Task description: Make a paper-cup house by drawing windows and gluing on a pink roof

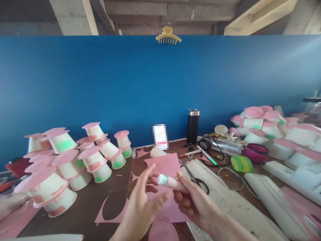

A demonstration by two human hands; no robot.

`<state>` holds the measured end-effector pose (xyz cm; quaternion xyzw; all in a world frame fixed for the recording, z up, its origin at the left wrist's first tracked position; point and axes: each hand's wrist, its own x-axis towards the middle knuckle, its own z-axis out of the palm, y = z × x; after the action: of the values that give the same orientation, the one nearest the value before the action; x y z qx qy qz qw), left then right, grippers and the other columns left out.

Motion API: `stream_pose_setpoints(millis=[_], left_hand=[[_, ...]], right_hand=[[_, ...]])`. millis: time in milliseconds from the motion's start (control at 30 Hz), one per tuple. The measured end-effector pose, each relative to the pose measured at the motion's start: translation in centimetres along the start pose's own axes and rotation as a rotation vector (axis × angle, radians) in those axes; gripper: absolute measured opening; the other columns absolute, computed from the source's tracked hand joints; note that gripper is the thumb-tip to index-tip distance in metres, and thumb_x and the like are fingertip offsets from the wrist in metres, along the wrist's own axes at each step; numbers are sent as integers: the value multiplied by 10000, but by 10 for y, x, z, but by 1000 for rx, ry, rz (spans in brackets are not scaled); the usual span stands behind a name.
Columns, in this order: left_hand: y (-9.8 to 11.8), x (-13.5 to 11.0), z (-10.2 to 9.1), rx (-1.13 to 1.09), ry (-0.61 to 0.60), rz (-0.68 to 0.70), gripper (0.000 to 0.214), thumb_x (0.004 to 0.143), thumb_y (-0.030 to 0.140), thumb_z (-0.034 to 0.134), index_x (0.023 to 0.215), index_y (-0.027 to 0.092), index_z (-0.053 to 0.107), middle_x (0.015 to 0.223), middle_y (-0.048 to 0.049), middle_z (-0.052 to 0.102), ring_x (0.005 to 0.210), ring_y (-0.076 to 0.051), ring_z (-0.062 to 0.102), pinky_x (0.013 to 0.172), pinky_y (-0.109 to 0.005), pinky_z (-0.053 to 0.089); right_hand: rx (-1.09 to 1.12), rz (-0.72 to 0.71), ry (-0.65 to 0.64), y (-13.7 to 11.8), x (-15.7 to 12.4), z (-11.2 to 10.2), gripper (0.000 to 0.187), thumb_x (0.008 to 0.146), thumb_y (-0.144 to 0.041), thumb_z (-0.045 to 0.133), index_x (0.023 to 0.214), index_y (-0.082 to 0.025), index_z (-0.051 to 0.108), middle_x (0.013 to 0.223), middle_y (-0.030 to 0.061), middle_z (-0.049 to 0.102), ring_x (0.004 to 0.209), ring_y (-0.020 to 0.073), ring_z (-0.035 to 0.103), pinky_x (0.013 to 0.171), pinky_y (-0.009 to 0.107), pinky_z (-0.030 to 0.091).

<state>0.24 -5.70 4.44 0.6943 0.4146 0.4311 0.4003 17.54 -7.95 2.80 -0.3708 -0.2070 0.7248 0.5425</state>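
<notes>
Right hand (195,199) has a small tube (173,183), glue-stick-like, pinched between thumb and fingers at its near end; print on the barrel is blurred. Left hand (139,197) is open beside the tube's teal-and-white far end, fingers spread and curved, thumb well apart; can't tell if a left fingertip touches that end. Tube is in midair, tilted slightly, above a pink sheet (163,164) lying on the brown surface (87,201). For good handling, the right pinch should probably stay low on the barrel so the teal end is free for the left fingers. If the left hand grips that end, thumb and index from opposite sides, in line with the barrel, would likely work best; a sideways pull could slip on smooth plastic. Moderate squeeze seems enough. Best keep it over the sheet's middle, wrists lifted, so nothing drags the pink disc (164,231) nearest the body or the cut-out scrap (120,216) at left. Scissors (192,177) lie just beyond the right hand, partly on the printed paper (218,207); right knuckles could bump them. Stacked cups (66,144) at left look tippy, so left elbow should stay in.
</notes>
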Motion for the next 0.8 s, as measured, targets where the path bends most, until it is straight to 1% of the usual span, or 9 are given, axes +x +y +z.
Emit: stream_pose_setpoints(millis=[67, 167, 233, 333, 433, 533, 600, 667, 800], left_hand=[[2, 1, 0, -54, -50, -64, 645, 786, 405, 701, 1354, 220, 456, 1188, -102, 615, 976, -217, 618, 858, -348, 515], [7, 3, 0, -110, -121, -120, 420, 825, 391, 656, 1186, 199, 565, 1061, -76, 653, 914, -201, 626, 820, -317, 506], [9, 3, 0, -133, -124, -134, 317, 829, 395, 649, 1066, 190, 603, 952, -50, 661, 854, -185, 619, 762, -286, 499], [11, 4, 1, -120, -90, -129, 282, 807, 409, 673, 976, 192, 611, 859, -20, 644, 773, -161, 591, 695, -256, 477], [10, 5, 2, -138, -88, -133, 283, 808, 430, 668, 954, 197, 601, 848, -13, 640, 770, -158, 589, 687, -249, 468], [8, 4, 4, -147, -86, -123, 278, 817, 435, 659, 956, 204, 596, 855, -8, 642, 777, -158, 588, 691, -247, 465], [6, 3, 4, -136, -71, -99, 263, 823, 423, 656, 959, 205, 599, 865, -7, 644, 787, -157, 588, 710, -250, 467], [5, 3, 4, -135, -51, -94, 258, 824, 412, 656, 964, 201, 604, 874, -10, 649, 796, -158, 595, 718, -250, 469], [4, 7, 0, -127, 7, -134, 292, 804, 417, 675, 980, 190, 622, 893, -26, 670, 811, -170, 618, 708, -250, 470]], right_hand=[[-44, -28, 24, 1, 0, 1, 404, 767, -521, 725, 701, -166, 544, 486, -50, 519, 356, 16, 287, 322, 129, 146], [-72, -50, 56, 2, 0, 1, 391, 740, -504, 758, 749, -165, 564, 483, -55, 520, 364, 19, 305, 335, 130, 145], [-70, -70, 63, 3, 0, 0, 400, 727, -509, 769, 754, -172, 556, 498, -61, 516, 377, 20, 317, 345, 132, 160], [-48, -104, 35, 3, -1, -1, 395, 727, -503, 777, 758, -182, 549, 562, -59, 536, 414, 26, 354, 360, 137, 195], [-59, -116, 5, 4, -2, -1, 337, 716, -415, 815, 770, -168, 593, 625, -48, 555, 454, 30, 391, 372, 139, 233], [-59, -118, 8, 3, -2, 1, 299, 683, -331, 847, 803, -142, 649, 682, -29, 574, 501, 42, 446, 379, 141, 287], [-35, -133, 22, 2, -1, 1, 317, 690, -357, 835, 855, -144, 668, 740, -17, 592, 548, 59, 497, 391, 146, 337], [0, -157, 39, 1, 1, 0, 331, 710, -397, 812, 899, -168, 667, 765, -22, 590, 584, 71, 532, 414, 151, 384], [43, -197, 74, -2, 4, -5, 306, 738, -409, 794, 907, -201, 647, 763, -38, 582, 604, 76, 564, 434, 151, 420]])
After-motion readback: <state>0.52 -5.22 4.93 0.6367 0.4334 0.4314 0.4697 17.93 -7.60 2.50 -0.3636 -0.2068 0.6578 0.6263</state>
